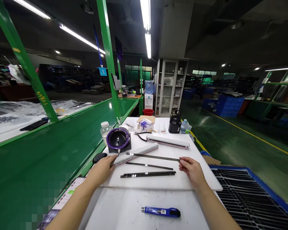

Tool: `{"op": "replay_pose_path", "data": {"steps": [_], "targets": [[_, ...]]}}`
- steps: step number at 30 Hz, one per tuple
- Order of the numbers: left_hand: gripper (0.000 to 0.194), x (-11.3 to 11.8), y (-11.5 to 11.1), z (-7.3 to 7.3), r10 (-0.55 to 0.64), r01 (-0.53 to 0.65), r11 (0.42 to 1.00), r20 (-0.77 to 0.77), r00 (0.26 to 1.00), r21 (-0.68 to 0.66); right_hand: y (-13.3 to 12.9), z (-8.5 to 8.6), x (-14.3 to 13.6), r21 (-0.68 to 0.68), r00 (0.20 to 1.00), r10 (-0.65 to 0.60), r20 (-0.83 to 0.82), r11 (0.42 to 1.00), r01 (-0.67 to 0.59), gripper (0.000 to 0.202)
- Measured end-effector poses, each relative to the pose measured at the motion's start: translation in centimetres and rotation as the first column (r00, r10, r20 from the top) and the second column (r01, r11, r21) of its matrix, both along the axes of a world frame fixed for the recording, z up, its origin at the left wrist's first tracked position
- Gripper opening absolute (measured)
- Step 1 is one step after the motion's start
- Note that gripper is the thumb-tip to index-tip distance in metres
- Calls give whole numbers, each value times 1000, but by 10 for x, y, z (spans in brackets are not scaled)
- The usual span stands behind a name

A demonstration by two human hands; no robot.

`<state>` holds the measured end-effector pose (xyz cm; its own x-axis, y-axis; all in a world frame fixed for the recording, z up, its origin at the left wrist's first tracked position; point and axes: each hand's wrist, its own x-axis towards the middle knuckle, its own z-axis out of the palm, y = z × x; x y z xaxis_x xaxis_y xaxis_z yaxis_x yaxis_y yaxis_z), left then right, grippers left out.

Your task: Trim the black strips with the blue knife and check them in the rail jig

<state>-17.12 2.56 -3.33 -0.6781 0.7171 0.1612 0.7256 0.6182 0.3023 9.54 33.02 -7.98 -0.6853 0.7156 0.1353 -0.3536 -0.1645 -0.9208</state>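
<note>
My right hand point(190, 167) pinches the right end of a thin, dark glossy strip point(156, 157), which slants leftward above the white work board point(194, 179). At the near left end of a long white bar-shaped device point(139, 151), my left hand point(104, 167) has its fingers closed on it. The strip's left end passes over this device. Nearer to me, a single dark strip point(150, 165) and a small group of dark strips point(148, 174) lie on the board. A second white bar-shaped device point(168, 141) rests farther back.
A purple-rimmed round black fan-like device point(118, 139), pliers point(141, 136), a clear bottle point(105, 129) and a black jug point(175, 123) stand behind. In front lies a blue utility knife point(160, 211). A blue-edged crate point(254, 191) of dark strips sits at right, a green conveyor point(62, 143) at left.
</note>
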Motion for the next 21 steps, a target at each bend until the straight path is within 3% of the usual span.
{"op": "replay_pose_path", "data": {"steps": [2,5,7,9,10,11,17,21], "targets": [[45,2,-4,11,-20,19,998,5,1000,54,0,2,2,0,1000,9,-8,1000,-9,48],[45,8,-15,34,14,-45,962,113,993,271,0,6,6,12,1000,25,-18,1000,-25,47],[48,18,-18,45,49,-179,870,280,959,459,0,10,9,24,999,37,-25,999,-36,45],[51,32,-14,47,-52,-290,717,464,885,634,-1,12,13,33,998,43,-36,999,-41,44],[50,38,-8,43,-175,-351,585,537,825,731,-2,13,15,37,998,41,-42,999,-40,43],[47,43,-1,37,-221,-367,550,554,803,751,-2,12,17,38,998,35,-47,999,-34,43],[38,53,35,-15,-217,-446,398,555,803,801,10,-4,24,90,999,-28,47,996,24,48],[43,57,33,-25,-184,-459,342,538,823,820,14,-6,29,148,996,-65,68,987,54,48]]}}
